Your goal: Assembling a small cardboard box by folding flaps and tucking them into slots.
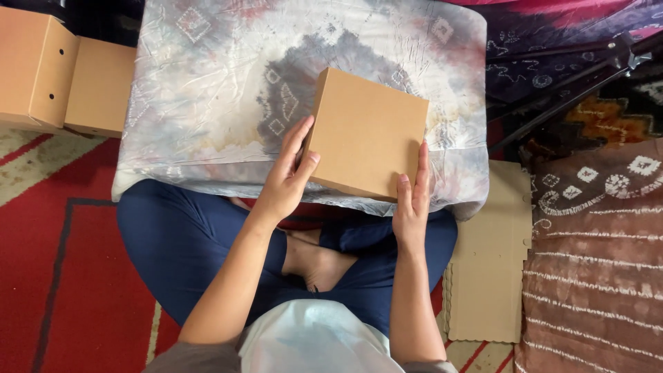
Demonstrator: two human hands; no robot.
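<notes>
A flat, closed brown cardboard box (366, 131) lies on a low table covered with a grey and white patterned cloth (214, 90). My left hand (286, 181) grips the box's left near corner, thumb on top and fingers along its side. My right hand (412, 200) rests against the box's right near edge with the fingers stretched flat along it. I sit cross-legged in dark blue trousers with my knees under the table's near edge.
Two larger brown cardboard boxes (59, 72) stand on the floor at the far left. A flat unfolded cardboard blank (487, 269) lies on the floor to my right. Patterned fabrics (594, 255) are piled at the right; a red rug (76, 290) covers the floor.
</notes>
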